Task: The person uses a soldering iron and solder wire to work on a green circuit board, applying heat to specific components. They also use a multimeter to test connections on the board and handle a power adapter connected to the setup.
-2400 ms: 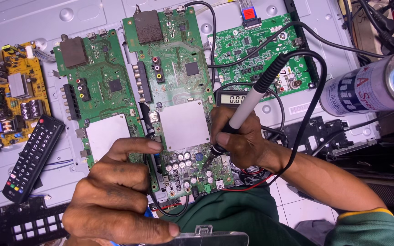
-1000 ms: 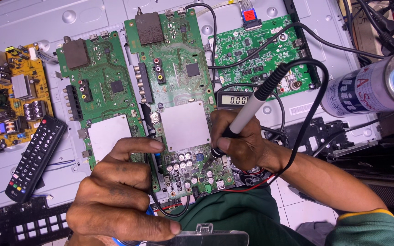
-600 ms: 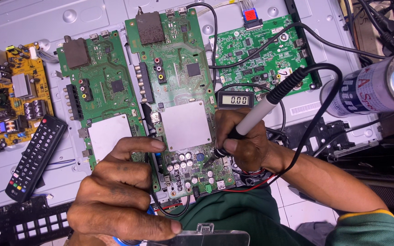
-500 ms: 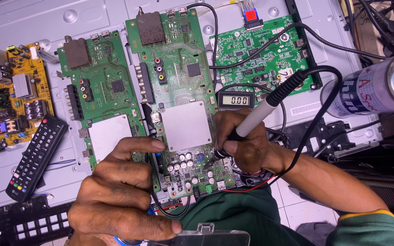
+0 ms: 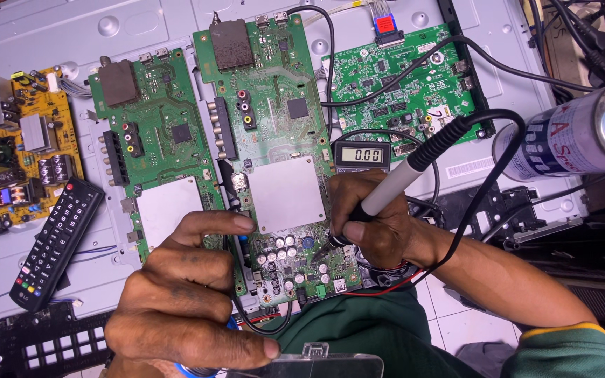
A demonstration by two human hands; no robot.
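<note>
Head view: probing the middle green circuit board (image 5: 274,140) on the bench.
Right hand (image 5: 372,224) is gripping a grey probe (image 5: 393,190), tip touching the board's near end; left hand (image 5: 190,294) is resting half-curled at the board's near-left edge, fingers closing on something blue, unclear.

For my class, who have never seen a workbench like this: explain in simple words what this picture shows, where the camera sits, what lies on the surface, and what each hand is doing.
The camera sits on the person's head and looks straight down at their own two bare hands. The right hand holds a white pen-shaped tool with a black cable, its tip touching the middle green circuit board. The left hand rests at that board's lower left edge. Another green board lies to its left, a third to its right, and a yellow board at the far left. A small meter with a digital display lies above the right hand. A black remote control lies on the left, and a spray can on the right.
</note>
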